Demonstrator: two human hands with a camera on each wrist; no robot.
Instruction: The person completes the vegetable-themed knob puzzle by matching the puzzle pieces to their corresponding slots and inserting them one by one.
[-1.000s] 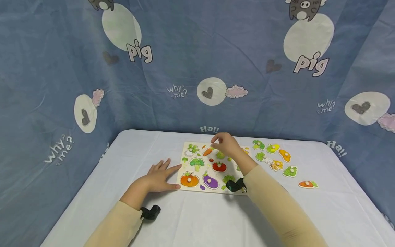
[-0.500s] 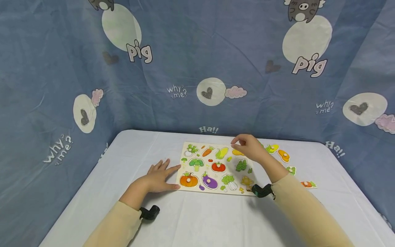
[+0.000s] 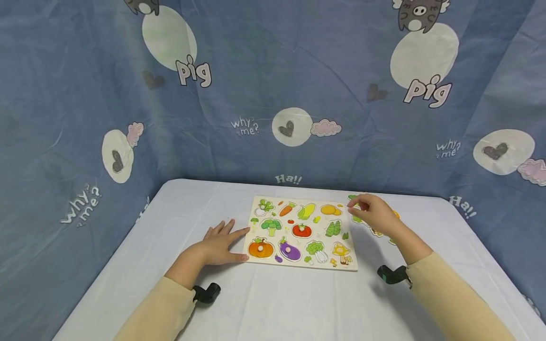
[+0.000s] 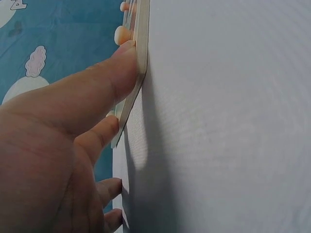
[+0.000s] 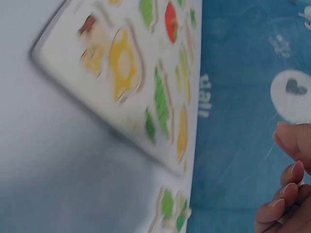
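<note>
The wooden vegetable puzzle board [image 3: 304, 246] lies flat on the white table. Knobbed pumpkin [image 3: 255, 250], eggplant [image 3: 290, 252] and tomato [image 3: 302, 232] pieces sit in it. My left hand [image 3: 219, 246] is spread at the board's left side; in the left wrist view its thumb [image 4: 112, 77] touches the board's edge. Just beyond the board's right edge, my right hand [image 3: 375, 215] hovers with bent fingers and a gap between thumb and index finger, nothing seen between them. Below it, loose vegetable pieces such as a green one [image 3: 357, 219] are partly hidden by the hand and forearm.
Printed pictures, including a mushroom [image 3: 341, 251] and a corn [image 3: 306, 211], show on the board without knobs. A blue curtain [image 3: 256, 71] with pig prints hangs behind the table [image 3: 281, 303]. Black wrist cameras are strapped to both wrists.
My right hand has moved right, from above the board's top to over the loose pieces, uncovering the corn, yellow vegetable and mushroom pictures. The left hand stays at the board's edge.
</note>
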